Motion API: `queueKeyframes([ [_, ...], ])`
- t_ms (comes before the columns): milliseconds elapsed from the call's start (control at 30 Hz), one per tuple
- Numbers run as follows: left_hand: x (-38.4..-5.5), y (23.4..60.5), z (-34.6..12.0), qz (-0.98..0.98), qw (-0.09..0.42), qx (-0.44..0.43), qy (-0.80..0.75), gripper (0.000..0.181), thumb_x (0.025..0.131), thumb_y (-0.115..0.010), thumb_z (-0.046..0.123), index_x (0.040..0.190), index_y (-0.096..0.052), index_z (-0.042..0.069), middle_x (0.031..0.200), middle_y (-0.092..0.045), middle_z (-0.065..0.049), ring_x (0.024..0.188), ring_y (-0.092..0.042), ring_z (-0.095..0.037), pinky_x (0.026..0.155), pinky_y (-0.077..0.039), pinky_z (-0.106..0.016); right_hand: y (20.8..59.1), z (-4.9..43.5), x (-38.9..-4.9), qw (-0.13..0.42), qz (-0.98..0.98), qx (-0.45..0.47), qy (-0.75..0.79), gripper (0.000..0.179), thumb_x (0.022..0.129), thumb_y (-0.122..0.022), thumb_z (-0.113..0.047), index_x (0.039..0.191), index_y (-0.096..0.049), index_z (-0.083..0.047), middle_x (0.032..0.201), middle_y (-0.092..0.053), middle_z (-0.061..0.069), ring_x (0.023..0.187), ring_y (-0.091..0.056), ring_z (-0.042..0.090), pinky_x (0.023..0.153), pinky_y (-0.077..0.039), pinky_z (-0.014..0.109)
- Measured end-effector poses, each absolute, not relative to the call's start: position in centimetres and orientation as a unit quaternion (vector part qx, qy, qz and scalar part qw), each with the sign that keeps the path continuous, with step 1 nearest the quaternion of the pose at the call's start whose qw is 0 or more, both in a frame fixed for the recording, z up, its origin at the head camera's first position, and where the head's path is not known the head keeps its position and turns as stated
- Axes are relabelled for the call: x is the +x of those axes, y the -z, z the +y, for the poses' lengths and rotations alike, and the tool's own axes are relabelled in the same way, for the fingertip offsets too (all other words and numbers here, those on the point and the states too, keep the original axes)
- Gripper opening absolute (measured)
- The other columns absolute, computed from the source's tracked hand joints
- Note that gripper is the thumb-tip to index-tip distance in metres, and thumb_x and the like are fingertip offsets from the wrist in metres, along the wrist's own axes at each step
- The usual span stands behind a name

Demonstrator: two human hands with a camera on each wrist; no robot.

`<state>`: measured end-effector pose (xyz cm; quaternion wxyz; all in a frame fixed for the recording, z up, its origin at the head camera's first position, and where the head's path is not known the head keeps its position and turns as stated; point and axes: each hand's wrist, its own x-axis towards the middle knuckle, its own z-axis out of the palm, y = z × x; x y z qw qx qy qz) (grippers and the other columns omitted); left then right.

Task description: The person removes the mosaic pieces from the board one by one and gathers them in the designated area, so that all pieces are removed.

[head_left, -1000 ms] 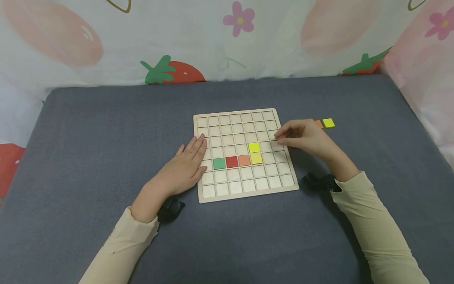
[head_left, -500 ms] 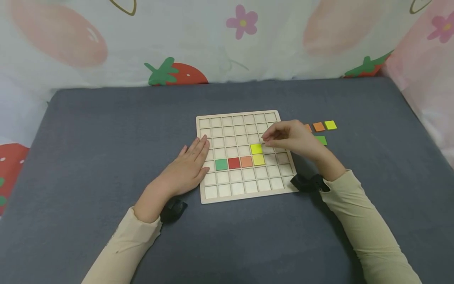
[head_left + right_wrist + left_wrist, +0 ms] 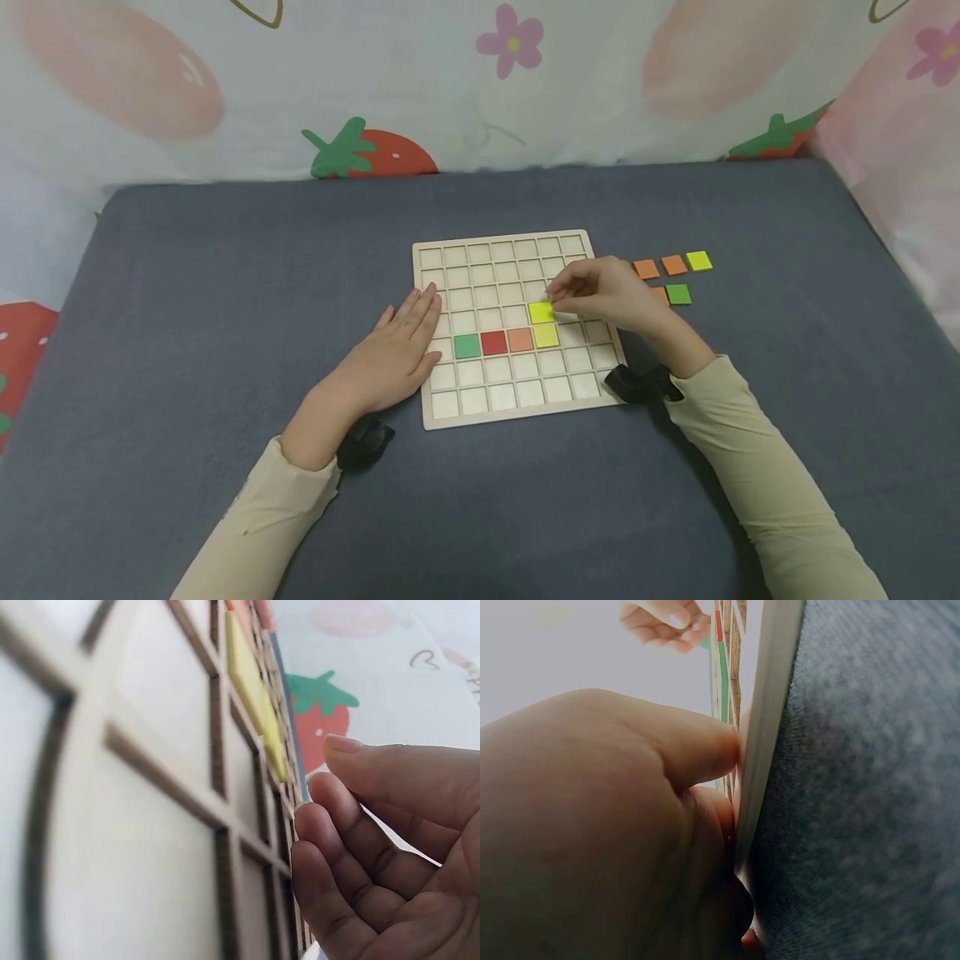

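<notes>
A pale wooden grid board (image 3: 480,421) lies mid-table, with a green tile (image 3: 467,346), a red tile (image 3: 493,342) and an orange tile (image 3: 520,339) in one row. Two yellow tiles (image 3: 545,335) end that row, one directly behind the other. My left hand (image 3: 390,354) lies flat over the board's left edge, fingers extended. Above the board's right part, my right hand (image 3: 607,292) brings thumb and fingertips close together beside the farther yellow tile. The right wrist view shows its curled fingers (image 3: 330,885); whether they pinch a tile cannot be made out.
Right of the board lie loose tiles: several orange ones (image 3: 673,265), a yellow one (image 3: 699,261) and a green one (image 3: 678,294); my right hand may hide others. Grey cloth (image 3: 225,275) covers the table, and a printed curtain (image 3: 585,92) hangs along its back.
My right hand has moved left, from the board's right edge to beside the farther yellow tile, uncovering more loose tiles. My left hand keeps its place on the board.
</notes>
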<state>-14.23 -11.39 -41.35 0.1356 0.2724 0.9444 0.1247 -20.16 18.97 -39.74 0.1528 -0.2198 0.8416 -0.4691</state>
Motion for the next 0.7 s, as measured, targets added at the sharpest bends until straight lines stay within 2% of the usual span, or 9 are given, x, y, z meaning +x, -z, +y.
queueKeyframes([
  [700,-14.25,41.24,-11.36,0.943,0.139,0.272,-0.128,0.066,0.101,-0.039,0.026,0.150,-0.004,-0.001,0.157,0.004,-0.013,0.144,0.005,-0.026,0.114,-0.006,-0.048,40.53,18.98,-20.26,0.141,0.862,-0.215,0.437,0.020,0.083,-0.072,-0.006,0.103,-0.070,-0.003,0.093,-0.067,0.008,0.080,-0.061,0.018,0.071,-0.050,0.029],
])
